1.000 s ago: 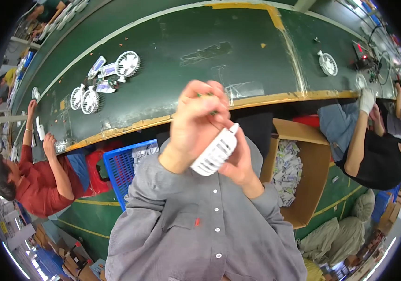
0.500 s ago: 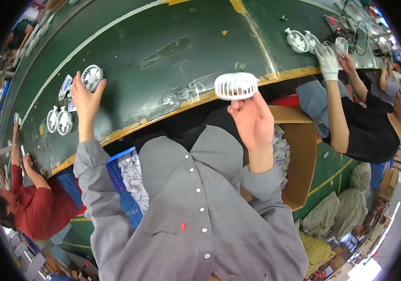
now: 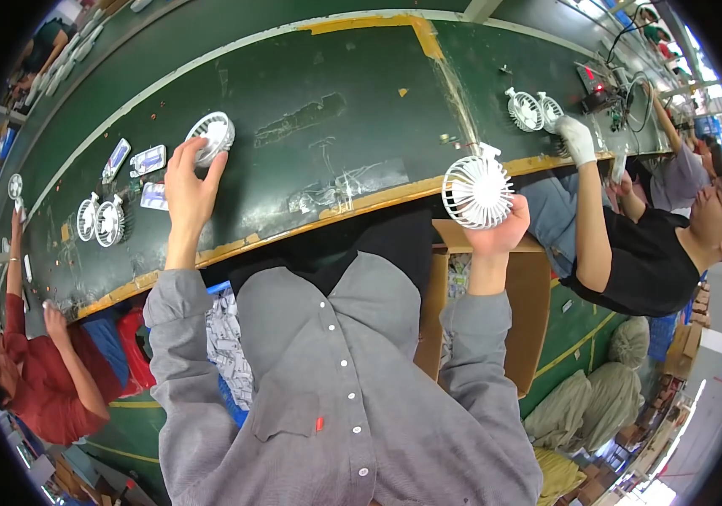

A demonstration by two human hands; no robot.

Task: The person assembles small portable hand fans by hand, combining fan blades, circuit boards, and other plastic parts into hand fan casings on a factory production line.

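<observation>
My left hand [image 3: 191, 187] is closed on a small white round fan head [image 3: 214, 131] over the green work surface, fingers across its face and thumb along its side. In my right hand [image 3: 498, 234], past the table's near edge, a white fan head [image 3: 476, 192] is gripped by its lower rim. Its round slatted cage shows, with a short stub at the top. Left of my left hand, two more white fan heads [image 3: 109, 221] stand side by side. Several small white-framed parts [image 3: 148, 160] lie between them and my hand.
A co-worker's gloved hand [image 3: 578, 140] is by two fan heads [image 3: 525, 111] at the right, near wired equipment [image 3: 601, 99]. Another co-worker in red [image 3: 49, 379] sits at the left. Below the table edge stand a cardboard box [image 3: 528, 312] and a bin of white parts [image 3: 226, 341].
My left hand has moved right with the fan head, away from the small white-framed parts. My right hand has moved right and lower, turning its fan head so the round cage shows.
</observation>
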